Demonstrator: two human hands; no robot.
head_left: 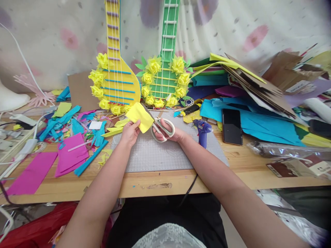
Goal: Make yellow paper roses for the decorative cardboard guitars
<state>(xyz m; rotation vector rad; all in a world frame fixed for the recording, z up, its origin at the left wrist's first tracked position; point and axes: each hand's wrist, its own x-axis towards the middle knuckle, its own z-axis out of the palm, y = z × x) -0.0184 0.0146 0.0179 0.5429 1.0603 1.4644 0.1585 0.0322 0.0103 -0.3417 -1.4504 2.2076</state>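
Note:
My left hand [131, 133] pinches the lower left edge of a yellow piece of paper [140, 116], held above the grey cutting mat [165, 160]. In my right hand [168, 132] are scissors [169, 125] with pale handles, my fingers through the loops. Their blades point up and left, at the right edge of the yellow piece; part of the blades is hidden behind it. More yellow strips [116, 127] lie just left of my left hand. Behind stand a yellow paper guitar [124, 81] and a green one [165, 79], both trimmed with yellow paper flowers.
A blue glue gun [203, 131] rests on the mat's right side, beside a phone [232, 126]. Blue paper [263, 120] and cardboard [258, 86] are piled at the right. Magenta sheets [71, 153] and colourful scraps cover the left. A power strip [23, 151] lies at the far left.

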